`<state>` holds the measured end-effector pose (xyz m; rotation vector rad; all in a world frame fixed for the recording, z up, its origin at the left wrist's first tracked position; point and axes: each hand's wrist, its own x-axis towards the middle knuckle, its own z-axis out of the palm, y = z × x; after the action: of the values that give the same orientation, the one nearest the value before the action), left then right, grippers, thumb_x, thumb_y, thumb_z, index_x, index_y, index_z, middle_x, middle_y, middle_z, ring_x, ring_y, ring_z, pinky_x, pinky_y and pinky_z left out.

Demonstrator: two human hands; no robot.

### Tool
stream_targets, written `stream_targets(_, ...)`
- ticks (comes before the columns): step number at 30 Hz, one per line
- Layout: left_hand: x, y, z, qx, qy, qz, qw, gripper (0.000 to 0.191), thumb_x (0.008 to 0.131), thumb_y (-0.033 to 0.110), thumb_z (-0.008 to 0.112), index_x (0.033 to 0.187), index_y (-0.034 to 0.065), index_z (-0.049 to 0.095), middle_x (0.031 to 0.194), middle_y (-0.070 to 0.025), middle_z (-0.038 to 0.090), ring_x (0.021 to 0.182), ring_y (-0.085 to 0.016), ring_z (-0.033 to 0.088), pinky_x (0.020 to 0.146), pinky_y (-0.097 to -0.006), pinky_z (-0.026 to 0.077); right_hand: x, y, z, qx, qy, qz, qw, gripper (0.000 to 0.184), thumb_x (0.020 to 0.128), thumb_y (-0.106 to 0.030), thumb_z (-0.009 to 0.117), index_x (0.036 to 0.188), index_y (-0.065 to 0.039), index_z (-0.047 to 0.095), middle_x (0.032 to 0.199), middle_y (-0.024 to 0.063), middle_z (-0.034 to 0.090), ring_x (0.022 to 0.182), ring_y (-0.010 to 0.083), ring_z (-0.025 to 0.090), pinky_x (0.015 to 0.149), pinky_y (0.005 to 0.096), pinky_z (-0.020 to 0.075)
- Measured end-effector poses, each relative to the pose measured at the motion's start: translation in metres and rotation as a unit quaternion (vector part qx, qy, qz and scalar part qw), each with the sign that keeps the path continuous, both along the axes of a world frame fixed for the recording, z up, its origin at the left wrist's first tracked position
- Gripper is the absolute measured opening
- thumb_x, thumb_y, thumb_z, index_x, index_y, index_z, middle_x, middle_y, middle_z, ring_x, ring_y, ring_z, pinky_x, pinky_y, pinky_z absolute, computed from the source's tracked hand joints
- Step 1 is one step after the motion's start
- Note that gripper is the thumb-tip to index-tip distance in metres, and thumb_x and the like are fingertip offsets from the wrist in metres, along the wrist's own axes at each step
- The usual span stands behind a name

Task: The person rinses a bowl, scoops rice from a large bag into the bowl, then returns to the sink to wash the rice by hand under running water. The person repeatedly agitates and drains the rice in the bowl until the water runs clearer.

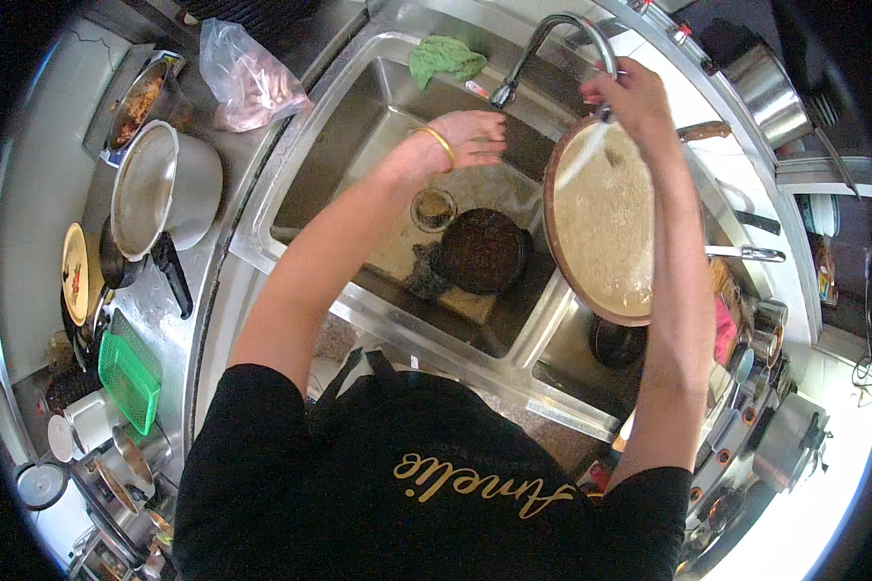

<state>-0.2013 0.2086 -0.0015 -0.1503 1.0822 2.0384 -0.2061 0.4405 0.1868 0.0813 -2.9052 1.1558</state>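
Note:
My right hand (pixel 636 91) is raised at the curved metal faucet (pixel 552 22), its fingers around the spout's end. Water runs from there into a large round brown-rimmed vessel (pixel 599 218) full of cloudy, bubbling liquid. My left hand (pixel 476 141), with a gold bangle at the wrist, hovers over the left sink basin (pixel 334 167), fingers loosely spread and holding nothing. Below it in the basin are a small glass bowl (pixel 434 209), a dark round pan (pixel 483 251) and a dark cloth or scrubber (pixel 425 272). A green cloth (pixel 445 59) lies on the sink's back edge.
Left of the sink are a pressure cooker pot (pixel 171 189), a clear plastic bag with pale contents (pixel 254 80), a pan of food (pixel 142 109) and a green plastic basket (pixel 129 378). A black pan (pixel 616 341) sits in the right basin. Steel pots (pixel 766 94) stand at the right.

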Motion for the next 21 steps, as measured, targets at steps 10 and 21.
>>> stream_targets(10,0.084,-0.098,-0.044,-0.721,0.344,-0.298,0.523,0.060,0.082,0.029,0.059,0.138,0.0121,0.044,0.145,-0.0129,0.038,0.131,-0.035,0.039,0.105,-0.0505,0.035,0.082,0.103,-0.014,0.270,0.003,-0.030,0.962,0.049,0.084,-0.035,0.067,0.119,-0.002,0.060,0.128,0.0180,0.055,0.116,0.0283,0.055,0.099,0.0382,0.0435)
stream_targets(21,0.101,-0.033,-0.001,-0.537,0.390,-0.199,0.721,0.081,0.082,0.037,0.064,0.145,0.0009,0.028,0.147,-0.0214,0.033,0.132,-0.035,0.039,0.106,-0.0421,0.036,0.262,0.143,-0.094,0.139,0.052,-0.108,0.983,0.043,0.079,0.012,0.046,0.121,0.007,0.055,0.121,0.0222,0.060,0.114,0.0306,0.058,0.095,0.0367,0.0462)
